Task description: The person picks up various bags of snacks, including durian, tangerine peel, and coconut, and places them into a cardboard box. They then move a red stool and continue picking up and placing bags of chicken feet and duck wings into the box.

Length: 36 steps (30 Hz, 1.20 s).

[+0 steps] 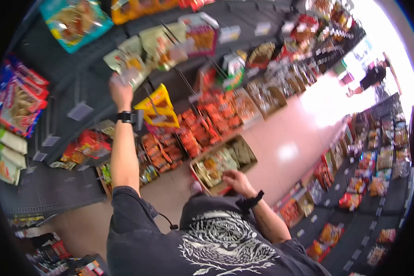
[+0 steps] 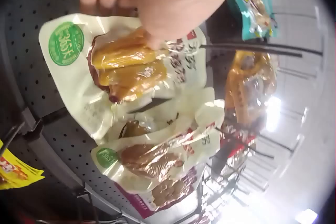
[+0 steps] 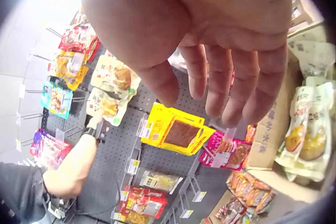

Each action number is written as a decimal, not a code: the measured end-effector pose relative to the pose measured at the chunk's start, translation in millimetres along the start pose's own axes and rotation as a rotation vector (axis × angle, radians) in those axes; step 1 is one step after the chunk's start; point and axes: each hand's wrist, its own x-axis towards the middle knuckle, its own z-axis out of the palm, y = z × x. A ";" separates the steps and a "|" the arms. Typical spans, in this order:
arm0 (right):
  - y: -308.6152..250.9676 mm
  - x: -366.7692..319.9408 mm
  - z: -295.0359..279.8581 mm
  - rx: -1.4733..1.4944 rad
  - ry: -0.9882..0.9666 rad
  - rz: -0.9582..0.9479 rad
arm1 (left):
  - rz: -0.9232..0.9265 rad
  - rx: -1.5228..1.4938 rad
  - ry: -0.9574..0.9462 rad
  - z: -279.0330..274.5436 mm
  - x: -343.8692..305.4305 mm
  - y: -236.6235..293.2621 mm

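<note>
My left hand point(image 1: 121, 94) is raised to the shelf rack at a pale snack bag point(image 1: 129, 60). In the left wrist view, that hand point(image 2: 163, 1) pinches the upper edge of the pale bag point(image 2: 79, 85), thumb on its front and fingers partly hidden behind. A similar bag point(image 2: 152, 161) hangs beside it. My right hand point(image 1: 239, 181) hovers above an open cardboard box point(image 1: 250, 152) of pale bags on the floor. Seen from the right wrist, this hand point(image 3: 210, 40) has loosely bent fingers with nothing held, left of packed bags point(image 3: 310, 134).
Yellow bags point(image 1: 158, 108) hang right of the left hand, among metal hooks. Boxes of red-orange packets point(image 1: 216, 115) line the shelf base. Across the aisle floor point(image 1: 280, 138) stands another stocked shelf point(image 1: 354, 202). A person point(image 1: 372, 77) is farther down the aisle.
</note>
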 end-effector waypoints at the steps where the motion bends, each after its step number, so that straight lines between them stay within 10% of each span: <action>1: 16.6 -1.5 -5.1 0.044 0.014 -0.007 | 0.181 0.167 0.118 0.9 -15.2 -1.3; 3: 27.9 -14.8 -15.6 0.253 0.091 0.095 | 0.323 0.102 0.252 -9.4 -81.9 44.4; 5: 48.5 -24.7 -28.3 0.333 0.146 0.226 | -0.028 -0.209 -0.271 21.1 -180.7 46.4; 9: 69.3 -37.9 -45.4 0.355 0.112 0.340 | 0.111 -0.168 -1.070 87.8 -377.7 45.3; 15: 83.5 -38.9 -68.9 0.134 -0.034 0.263 | 0.091 0.402 -1.236 138.5 -476.6 3.2; 22: 109.1 -35.8 -94.3 0.077 -0.170 0.196 | 0.104 0.571 -1.095 155.6 -501.9 -24.2; 26: 88.3 -3.8 -91.5 0.143 -0.242 0.306 | 0.278 0.430 -0.759 101.6 -462.4 43.1; 28: 92.7 13.2 -71.3 0.374 -0.261 0.311 | 0.258 0.459 -0.878 43.3 -418.3 125.6; 31: 45.4 22.6 -34.9 0.684 -0.227 0.029 | 0.546 0.351 -0.687 -15.5 -404.6 183.2; 32: 6.2 14.2 -31.4 0.813 -0.185 0.202 | 0.506 0.329 -0.762 -30.2 -402.1 192.7; 36: -17.6 33.1 -6.5 0.779 -0.132 -0.059 | 0.421 0.172 -0.646 -78.9 -355.1 196.1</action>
